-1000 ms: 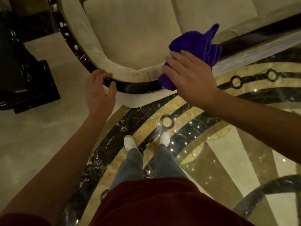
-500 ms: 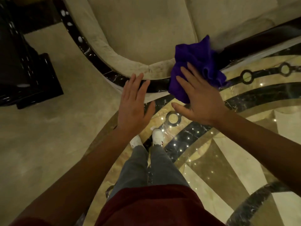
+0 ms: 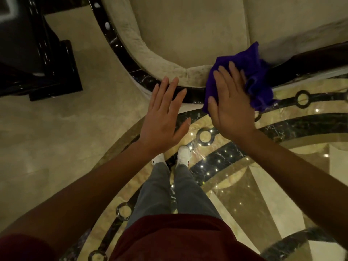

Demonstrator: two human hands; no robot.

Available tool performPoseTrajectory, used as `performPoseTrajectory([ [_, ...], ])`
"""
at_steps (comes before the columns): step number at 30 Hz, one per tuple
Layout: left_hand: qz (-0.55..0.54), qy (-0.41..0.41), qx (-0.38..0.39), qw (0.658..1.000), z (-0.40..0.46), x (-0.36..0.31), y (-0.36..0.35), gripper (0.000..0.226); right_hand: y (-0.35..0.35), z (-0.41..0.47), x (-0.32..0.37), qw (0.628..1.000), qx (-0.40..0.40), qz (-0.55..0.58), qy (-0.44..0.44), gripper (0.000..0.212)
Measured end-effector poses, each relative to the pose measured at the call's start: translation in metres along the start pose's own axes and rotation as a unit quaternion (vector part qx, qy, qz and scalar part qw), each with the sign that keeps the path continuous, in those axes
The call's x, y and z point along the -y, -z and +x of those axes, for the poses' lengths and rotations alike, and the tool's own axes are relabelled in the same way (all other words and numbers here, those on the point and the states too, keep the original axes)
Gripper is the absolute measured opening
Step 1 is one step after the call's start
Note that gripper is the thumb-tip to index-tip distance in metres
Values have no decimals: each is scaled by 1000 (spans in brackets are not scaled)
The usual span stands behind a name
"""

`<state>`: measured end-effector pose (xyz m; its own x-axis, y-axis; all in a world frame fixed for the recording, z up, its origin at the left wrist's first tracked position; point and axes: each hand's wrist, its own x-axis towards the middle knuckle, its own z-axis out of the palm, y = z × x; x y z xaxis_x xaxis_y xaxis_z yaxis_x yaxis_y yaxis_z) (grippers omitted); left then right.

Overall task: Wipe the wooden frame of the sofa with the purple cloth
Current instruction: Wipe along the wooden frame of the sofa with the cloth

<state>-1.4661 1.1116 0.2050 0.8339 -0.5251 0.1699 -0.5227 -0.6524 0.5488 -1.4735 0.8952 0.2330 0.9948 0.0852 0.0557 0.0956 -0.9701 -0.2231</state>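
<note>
The right hand [image 3: 230, 104] lies flat, fingers spread, its grip pressing the purple cloth [image 3: 250, 76] onto the dark wooden frame [image 3: 190, 95] of the sofa [image 3: 188, 34]. The cloth bunches toward one o'clock of that hand. At nine o'clock, the left hand [image 3: 163, 119] hovers open, holding nothing, above the patterned marble floor [image 3: 282, 176].

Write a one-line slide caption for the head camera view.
Right hand presses a purple cloth flat against the sofa's dark wooden frame; left hand hovers open alongside.
</note>
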Motion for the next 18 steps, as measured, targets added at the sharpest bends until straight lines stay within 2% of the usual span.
performPoseTrajectory([
  [4, -127, 54, -77, 987, 0, 5, 17, 51, -13, 9, 24, 996, -66, 9, -53, 47],
  [6, -109, 87, -89, 986, 0, 21, 27, 49, -17, 9, 31, 993, -100, 18, -60, 40],
  [9, -34, 146, -57, 987, 5, 62, 33, 49, -21, 10, 39, 990, -118, 17, -71, 36],
  [11, -43, 169, -28, 984, 18, 87, 30, 53, -23, 13, 44, 988, -123, 13, -93, 37],
  [13, -61, 159, -8, 985, 22, 104, 29, 58, -23, 15, 55, 986, -126, 14, -111, 40],
  [18, -90, 136, -12, 987, 20, 113, 19, 66, -22, 19, 83, 979, -110, -2, -169, 46],
])
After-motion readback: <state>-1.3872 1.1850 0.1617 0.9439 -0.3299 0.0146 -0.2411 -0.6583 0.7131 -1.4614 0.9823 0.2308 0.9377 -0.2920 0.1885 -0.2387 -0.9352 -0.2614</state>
